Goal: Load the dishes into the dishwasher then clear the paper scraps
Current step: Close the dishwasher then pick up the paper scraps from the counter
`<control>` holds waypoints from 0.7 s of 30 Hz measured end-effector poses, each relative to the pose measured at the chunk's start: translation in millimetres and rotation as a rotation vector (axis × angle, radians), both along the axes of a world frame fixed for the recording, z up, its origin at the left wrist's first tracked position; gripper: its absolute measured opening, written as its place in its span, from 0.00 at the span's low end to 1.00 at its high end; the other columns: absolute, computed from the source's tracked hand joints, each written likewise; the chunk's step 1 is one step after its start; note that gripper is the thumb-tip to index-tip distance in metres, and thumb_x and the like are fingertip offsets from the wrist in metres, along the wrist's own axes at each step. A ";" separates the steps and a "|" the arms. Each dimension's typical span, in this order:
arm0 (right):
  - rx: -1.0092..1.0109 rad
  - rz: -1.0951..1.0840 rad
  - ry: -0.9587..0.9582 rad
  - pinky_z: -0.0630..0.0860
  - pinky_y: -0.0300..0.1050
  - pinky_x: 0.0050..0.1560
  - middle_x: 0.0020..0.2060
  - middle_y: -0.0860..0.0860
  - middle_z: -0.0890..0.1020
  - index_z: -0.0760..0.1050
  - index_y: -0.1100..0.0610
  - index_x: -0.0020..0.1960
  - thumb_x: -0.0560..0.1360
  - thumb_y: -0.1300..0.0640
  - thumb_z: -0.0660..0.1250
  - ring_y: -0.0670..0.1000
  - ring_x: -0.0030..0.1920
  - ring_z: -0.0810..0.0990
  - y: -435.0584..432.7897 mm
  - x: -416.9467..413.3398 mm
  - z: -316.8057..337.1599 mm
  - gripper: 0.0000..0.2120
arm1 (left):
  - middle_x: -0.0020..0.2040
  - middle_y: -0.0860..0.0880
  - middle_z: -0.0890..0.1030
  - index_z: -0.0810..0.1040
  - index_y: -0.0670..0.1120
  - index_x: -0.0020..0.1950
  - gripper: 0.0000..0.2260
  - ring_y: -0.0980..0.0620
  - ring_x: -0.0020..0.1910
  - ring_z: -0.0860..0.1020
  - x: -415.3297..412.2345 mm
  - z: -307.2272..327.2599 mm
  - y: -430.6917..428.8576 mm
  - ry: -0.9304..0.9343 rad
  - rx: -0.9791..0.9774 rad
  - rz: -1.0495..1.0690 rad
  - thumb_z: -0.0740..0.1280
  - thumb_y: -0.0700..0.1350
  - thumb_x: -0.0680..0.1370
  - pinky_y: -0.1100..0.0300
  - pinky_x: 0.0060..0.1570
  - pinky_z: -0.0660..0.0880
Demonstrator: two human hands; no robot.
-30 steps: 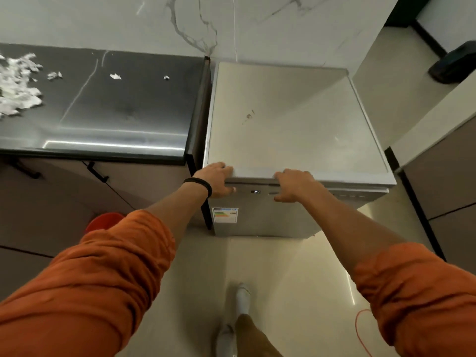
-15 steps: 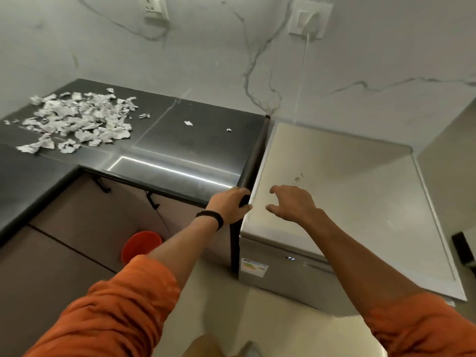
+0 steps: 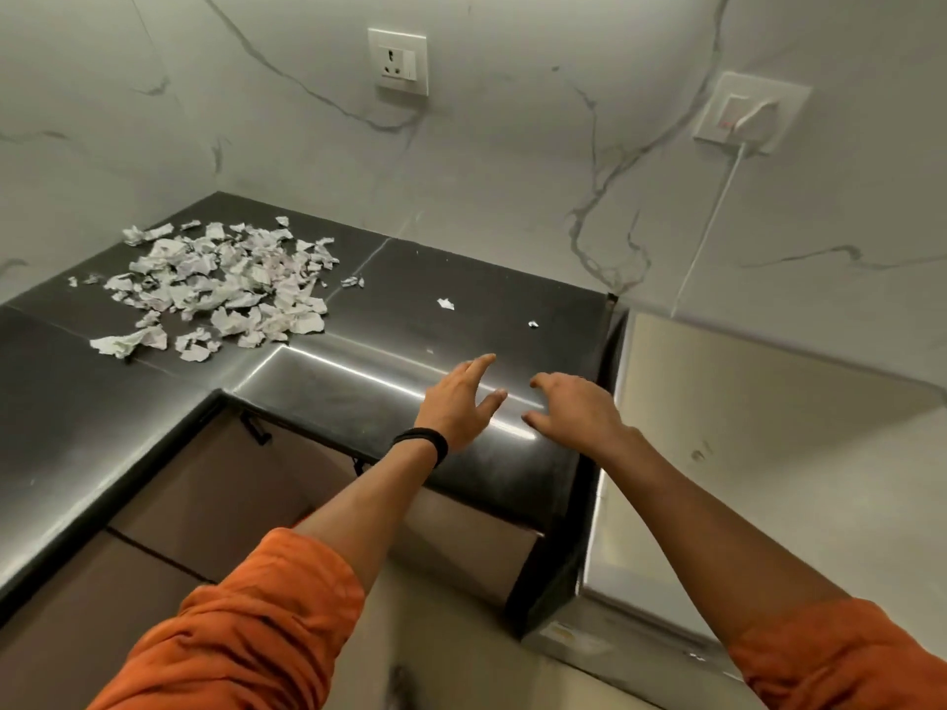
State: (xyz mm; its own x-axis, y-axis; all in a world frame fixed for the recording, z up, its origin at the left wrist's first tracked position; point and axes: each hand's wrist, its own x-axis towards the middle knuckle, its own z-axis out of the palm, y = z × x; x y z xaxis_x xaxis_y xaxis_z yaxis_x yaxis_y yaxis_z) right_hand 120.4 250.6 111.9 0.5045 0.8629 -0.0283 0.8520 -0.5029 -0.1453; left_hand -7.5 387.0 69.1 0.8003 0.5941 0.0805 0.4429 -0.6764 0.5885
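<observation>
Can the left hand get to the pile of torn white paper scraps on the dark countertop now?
Probably yes. The left hand is open and holds nothing, and only bare dark countertop lies between it and the pile of torn white paper scraps.

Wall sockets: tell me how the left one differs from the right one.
The left socket has nothing plugged in, while the right socket holds a white plug. No cord hangs from the left socket, but a white cord runs down from the right socket toward the dishwasher. The left socket sits higher in the picture than the right socket. Both are white plates on the wall.
</observation>
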 end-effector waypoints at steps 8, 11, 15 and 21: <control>-0.009 -0.124 0.032 0.77 0.49 0.55 0.62 0.51 0.80 0.73 0.53 0.70 0.78 0.46 0.69 0.54 0.60 0.80 64.2 10.2 -7.5 0.23 | 0.75 0.48 0.70 0.62 0.55 0.79 0.27 0.49 0.72 0.70 15.4 -16.4 63.0 -0.172 -0.346 0.021 0.62 0.59 0.82 0.48 0.69 0.71; -0.031 -0.158 0.054 0.77 0.52 0.56 0.61 0.52 0.80 0.74 0.54 0.67 0.78 0.48 0.69 0.56 0.60 0.80 84.4 23.4 -14.4 0.20 | 0.74 0.48 0.70 0.62 0.54 0.79 0.26 0.50 0.71 0.71 22.8 -16.7 76.5 -0.257 -0.564 0.050 0.61 0.60 0.82 0.53 0.66 0.71; -0.051 -0.183 0.079 0.78 0.55 0.56 0.60 0.53 0.80 0.75 0.56 0.65 0.78 0.51 0.68 0.58 0.60 0.79 110.6 47.2 -26.0 0.17 | 0.73 0.50 0.71 0.66 0.53 0.77 0.26 0.51 0.69 0.72 37.6 -17.4 98.5 -0.352 -0.840 0.121 0.58 0.63 0.82 0.51 0.69 0.69; -0.042 -0.246 0.102 0.76 0.55 0.53 0.59 0.57 0.80 0.76 0.59 0.63 0.81 0.59 0.62 0.63 0.58 0.79 152.2 102.2 -49.5 0.12 | 0.66 0.49 0.77 0.72 0.52 0.72 0.22 0.48 0.59 0.81 64.9 -13.9 136.3 -0.395 -1.134 0.227 0.53 0.61 0.84 0.48 0.62 0.77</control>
State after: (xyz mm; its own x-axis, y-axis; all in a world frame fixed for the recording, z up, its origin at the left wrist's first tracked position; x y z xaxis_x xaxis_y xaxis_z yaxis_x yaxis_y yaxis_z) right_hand 222.7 402.8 62.4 0.6919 0.7115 -0.1230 0.6852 -0.7007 -0.1987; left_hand 57.4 523.3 55.2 0.7074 0.6083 -0.3600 0.1416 0.3771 0.9153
